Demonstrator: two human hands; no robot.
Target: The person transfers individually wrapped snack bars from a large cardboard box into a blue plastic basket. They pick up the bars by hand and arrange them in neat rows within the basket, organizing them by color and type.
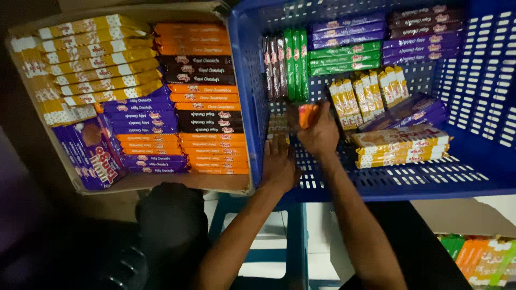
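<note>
Inside the blue crate (486, 161), near its front left corner, our right hand (321, 135) is closed around an orange biscuit packet (307, 115), its long axis pointing away from us. Our left hand (278, 164) lies flat just beside it, fingers loose on small packs (278, 126). A cardboard box (32, 96) of biscuits sits left.

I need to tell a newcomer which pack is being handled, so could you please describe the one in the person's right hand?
Look inside the blue plastic crate, near its front left. The right hand grips a small orange pack there. It is the only orange pack in the crate; its neighbours are brown, green and yellow.
</note>
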